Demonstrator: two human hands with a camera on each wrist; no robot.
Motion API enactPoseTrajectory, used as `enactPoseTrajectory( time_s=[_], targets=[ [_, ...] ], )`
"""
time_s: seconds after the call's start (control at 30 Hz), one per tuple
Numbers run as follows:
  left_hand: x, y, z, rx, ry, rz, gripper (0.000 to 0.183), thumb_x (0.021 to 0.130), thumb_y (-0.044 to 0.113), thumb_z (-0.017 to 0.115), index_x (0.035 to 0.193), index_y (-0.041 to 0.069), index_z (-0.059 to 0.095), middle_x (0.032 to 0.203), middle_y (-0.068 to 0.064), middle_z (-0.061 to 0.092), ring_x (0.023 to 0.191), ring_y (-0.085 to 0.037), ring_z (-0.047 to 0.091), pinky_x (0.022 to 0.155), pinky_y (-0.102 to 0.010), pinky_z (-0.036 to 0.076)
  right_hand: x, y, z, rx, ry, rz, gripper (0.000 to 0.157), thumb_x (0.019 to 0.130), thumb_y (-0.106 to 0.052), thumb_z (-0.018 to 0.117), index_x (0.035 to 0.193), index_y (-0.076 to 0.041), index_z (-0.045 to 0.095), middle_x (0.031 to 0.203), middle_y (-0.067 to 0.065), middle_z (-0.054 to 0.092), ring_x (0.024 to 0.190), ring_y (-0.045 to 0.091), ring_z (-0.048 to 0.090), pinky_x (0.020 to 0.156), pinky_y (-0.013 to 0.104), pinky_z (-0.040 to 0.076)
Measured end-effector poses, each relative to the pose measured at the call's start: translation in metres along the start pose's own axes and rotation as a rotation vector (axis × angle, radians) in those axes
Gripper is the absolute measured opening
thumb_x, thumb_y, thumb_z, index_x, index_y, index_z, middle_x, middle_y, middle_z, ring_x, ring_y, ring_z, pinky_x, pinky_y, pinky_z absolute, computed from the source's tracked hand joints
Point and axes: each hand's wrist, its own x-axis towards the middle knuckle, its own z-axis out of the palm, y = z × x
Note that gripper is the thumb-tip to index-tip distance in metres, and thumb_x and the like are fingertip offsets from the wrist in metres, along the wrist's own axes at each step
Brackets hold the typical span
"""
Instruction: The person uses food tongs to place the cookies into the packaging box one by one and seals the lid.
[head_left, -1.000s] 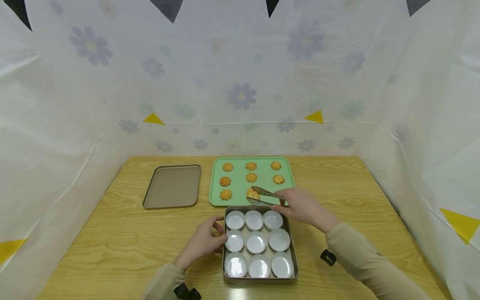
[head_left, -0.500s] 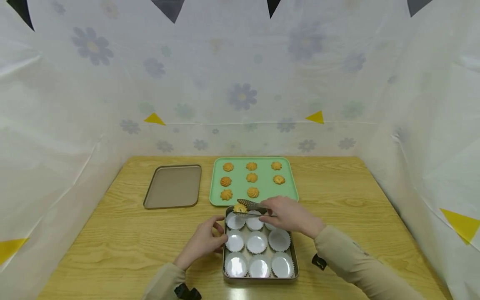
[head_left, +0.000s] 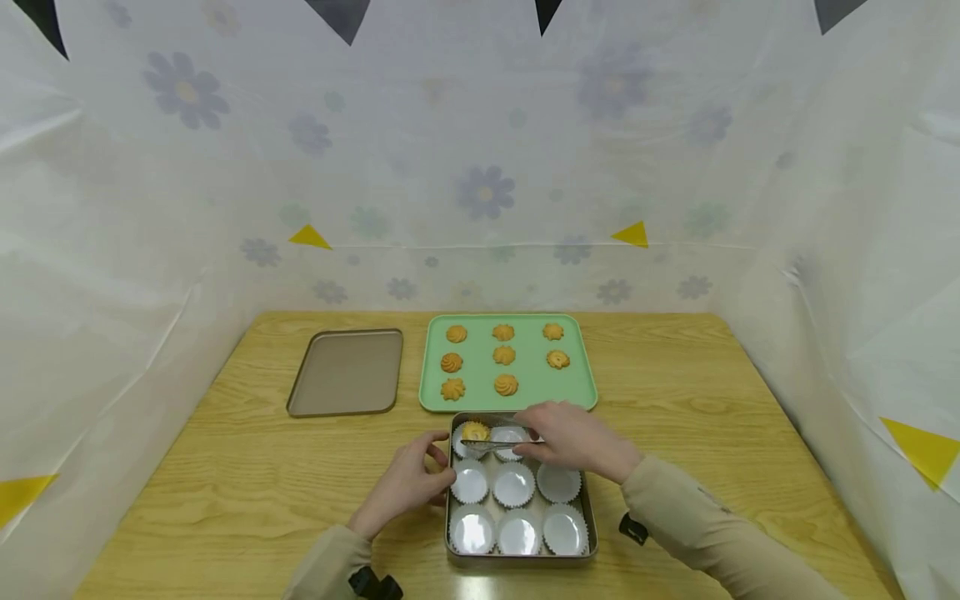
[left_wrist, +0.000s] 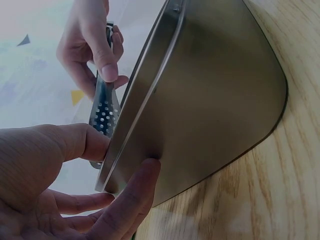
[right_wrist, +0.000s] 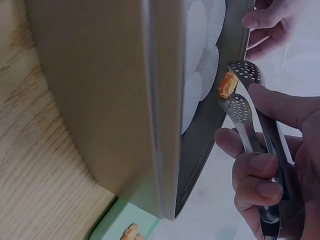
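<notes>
My right hand point(head_left: 573, 437) grips metal serving tongs point(right_wrist: 244, 117) with perforated ends. Between those ends is a golden piped cookie point(right_wrist: 228, 85), at the far-left white paper cup point(head_left: 460, 448) in a deep metal baking tin point(head_left: 522, 562). Whether the cookie touches the cup's bottom cannot be made out. Rows of similar cups point(head_left: 513, 485) fill the tin. My left hand point(head_left: 408, 475) stays at the tin's left side; in the left wrist view, one fingertip point(left_wrist: 150, 167) touches the outer wall and another digit meets the rim.
Behind the tin lies a green tray point(head_left: 480, 403) bearing several cookies point(head_left: 506, 384), spaced apart. A shallow brown tray point(head_left: 347, 373) sits to its left. Everything rests on a wooden table point(head_left: 247, 492), with white flowered sheeting point(head_left: 420, 167) at the back and sides.
My right hand has carried the cookie in the tongs from the green tray leftward and nearer, down to the far-left paper cup. My left hand has stayed in place.
</notes>
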Motion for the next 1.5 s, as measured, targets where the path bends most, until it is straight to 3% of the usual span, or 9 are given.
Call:
enactPoseTrajectory(
  time_s=[0.63, 1.0, 1.13, 1.33, 1.43, 1.5],
  targets=[
    [0.000, 0.003, 0.000, -0.027, -0.017, -0.026, 0.065, 0.082, 0.003, 0.066, 0.142, -0.012, 0.043, 0.102, -0.019, 0.061, 0.065, -0.017, 0.067, 0.060, -0.033, 0.061, 0.017, -0.007, 0.008, -0.038, -0.064, 0.091, 0.024, 0.090, -0.034, 0.073, 0.095, -0.011, 0.068, 0.092, 0.003, 0.072, 0.073, 0.015, 0.062, 0.061, 0.032, 0.051],
    [0.001, 0.000, 0.001, -0.021, -0.010, -0.006, 0.064, 0.082, 0.003, 0.066, 0.141, -0.012, 0.044, 0.102, -0.019, 0.061, 0.066, -0.017, 0.068, 0.060, -0.034, 0.061, 0.015, -0.006, 0.003, 0.001, -0.074, 0.119, 0.023, 0.090, -0.034, 0.073, 0.096, -0.012, 0.068, 0.084, -0.001, 0.066, 0.071, 0.013, 0.058, 0.057, 0.030, 0.047],
    [0.000, 0.001, 0.001, -0.004, -0.006, 0.001, 0.065, 0.082, 0.003, 0.067, 0.140, -0.012, 0.044, 0.102, -0.019, 0.062, 0.066, -0.018, 0.067, 0.060, -0.031, 0.060, 0.007, 0.002, -0.002, 0.104, -0.059, 0.105, 0.028, 0.092, -0.032, 0.071, 0.110, -0.010, 0.071, 0.080, -0.006, 0.063, 0.070, 0.007, 0.053, 0.059, 0.026, 0.044],
    [-0.001, 0.001, 0.000, 0.041, 0.004, 0.010, 0.065, 0.081, 0.005, 0.069, 0.140, -0.011, 0.045, 0.101, -0.017, 0.063, 0.065, -0.013, 0.064, 0.060, -0.024, 0.056, -0.006, 0.029, -0.002, 0.390, -0.010, 0.052, 0.028, 0.096, -0.030, 0.067, 0.112, -0.007, 0.071, 0.079, -0.003, 0.065, 0.065, 0.003, 0.049, 0.063, 0.021, 0.044],
    [-0.001, 0.001, -0.001, 0.028, 0.008, 0.013, 0.064, 0.081, 0.004, 0.069, 0.139, -0.011, 0.046, 0.099, -0.017, 0.063, 0.063, -0.011, 0.062, 0.059, -0.024, 0.057, -0.012, 0.043, -0.002, 0.510, 0.041, 0.094, 0.037, 0.096, -0.028, 0.067, 0.120, 0.000, 0.068, 0.089, 0.005, 0.068, 0.070, 0.004, 0.050, 0.065, 0.022, 0.044],
    [-0.002, 0.002, -0.001, 0.023, 0.008, 0.015, 0.064, 0.081, 0.004, 0.068, 0.139, -0.012, 0.046, 0.099, -0.018, 0.062, 0.063, -0.011, 0.062, 0.059, -0.024, 0.057, -0.016, 0.052, -0.002, 0.532, 0.095, 0.154, 0.040, 0.096, -0.028, 0.068, 0.122, 0.002, 0.067, 0.093, 0.008, 0.069, 0.072, 0.005, 0.051, 0.065, 0.022, 0.045]
  ],
)
